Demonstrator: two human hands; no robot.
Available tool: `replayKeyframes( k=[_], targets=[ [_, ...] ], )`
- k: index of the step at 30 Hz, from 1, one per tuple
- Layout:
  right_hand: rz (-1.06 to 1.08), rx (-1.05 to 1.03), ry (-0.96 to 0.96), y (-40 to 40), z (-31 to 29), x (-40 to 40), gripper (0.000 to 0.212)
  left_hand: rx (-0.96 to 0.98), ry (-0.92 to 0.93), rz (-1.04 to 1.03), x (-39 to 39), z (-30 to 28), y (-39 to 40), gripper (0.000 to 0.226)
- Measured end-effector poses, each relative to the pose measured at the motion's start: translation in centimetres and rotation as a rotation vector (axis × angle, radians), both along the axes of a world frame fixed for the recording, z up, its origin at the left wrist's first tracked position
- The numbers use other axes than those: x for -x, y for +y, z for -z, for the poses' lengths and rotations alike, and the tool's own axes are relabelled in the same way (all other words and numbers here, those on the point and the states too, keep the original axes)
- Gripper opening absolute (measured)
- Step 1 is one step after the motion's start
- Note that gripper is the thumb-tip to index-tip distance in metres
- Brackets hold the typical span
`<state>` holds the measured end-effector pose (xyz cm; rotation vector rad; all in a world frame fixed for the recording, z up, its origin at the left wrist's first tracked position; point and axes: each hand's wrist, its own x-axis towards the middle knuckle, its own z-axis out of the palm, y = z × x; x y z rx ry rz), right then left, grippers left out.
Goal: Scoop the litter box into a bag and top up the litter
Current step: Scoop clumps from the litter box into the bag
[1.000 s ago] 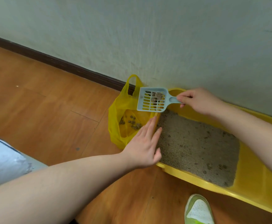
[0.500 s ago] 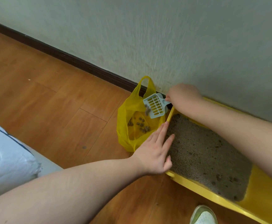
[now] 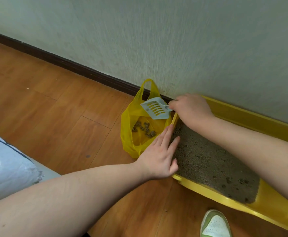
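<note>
— Against the wall: long yellow plastic litter box (image 3: 239,115), grey litter (image 3: 208,161) inside. Bare wood floor (image 3: 54,103) leftward.

— Beside its end, touching: open yellow plastic bag (image 3: 131,120) holding dark clumps (image 3: 144,128). Over it, tilted pale-blue slotted scoop (image 3: 155,109), handle pinched by right hand (image 3: 191,108). Left hand (image 3: 158,158) flat, fingers pressed together, along box edge.

a home, most likely a living room or hallway: warm wood-look plank floor (image 3: 57,106), dark skirting board (image 3: 68,63) under a pale textured wall (image 3: 174,40), a yellow litter box (image 3: 252,117) against that wall, and a green-and-white sneaker (image 3: 215,224) on the floor.
</note>
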<state>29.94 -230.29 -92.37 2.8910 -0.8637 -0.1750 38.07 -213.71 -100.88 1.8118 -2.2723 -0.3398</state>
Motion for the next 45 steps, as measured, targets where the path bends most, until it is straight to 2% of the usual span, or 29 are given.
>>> replayKeyframes(
  k=[3, 6, 11, 15, 21, 25, 30, 33, 36, 45],
  targets=[
    [0.197, -0.192, -0.173, -0.8, -0.7, 1.7, 0.033, -0.016, -0.026, 0.001, 0.0, -0.2, 0.0, 0.072],
    [0.327, -0.298, -0.340, -1.3, -2.4, 4.8, 0.032, -0.033, -0.046, -0.002, -0.1, -0.4, -0.1, 0.072],
    [0.529, -0.393, -0.455, -1.5, -4.2, 14.0, 0.029, -0.068, -0.062, -0.011, 0.0, -0.7, -0.1, 0.072],
    [0.684, -0.435, -0.308, -0.9, -1.3, 21.7, 0.026, -0.015, -0.172, 0.059, 0.0, -1.2, -0.4, 0.069],
    [0.706, -0.339, 0.224, 0.6, 1.9, 28.6, 0.028, 0.045, -0.284, 0.270, 0.0, -1.6, -0.9, 0.065],
    [0.758, -0.379, 0.370, 1.4, 2.6, 30.6, 0.028, 0.022, -0.351, 0.461, -0.1, -2.1, -1.9, 0.062],
    [0.818, -0.175, 0.462, 2.3, 3.8, 32.0, 0.025, -0.030, -0.351, 0.488, -0.1, -2.4, -2.3, 0.059],
    [0.789, -0.172, 0.531, 2.3, 4.5, 32.2, 0.023, -0.047, -0.326, 0.474, -0.1, -2.3, -2.3, 0.057],
    [0.761, -0.255, 0.560, 1.7, 4.5, 31.9, 0.022, -0.065, -0.310, 0.471, -0.1, -2.2, -2.4, 0.056],
    [0.775, -0.615, 0.412, 2.1, 6.8, 31.4, 0.026, -0.086, -0.300, 0.462, -0.1, -2.2, -2.4, 0.056]
  ],
)
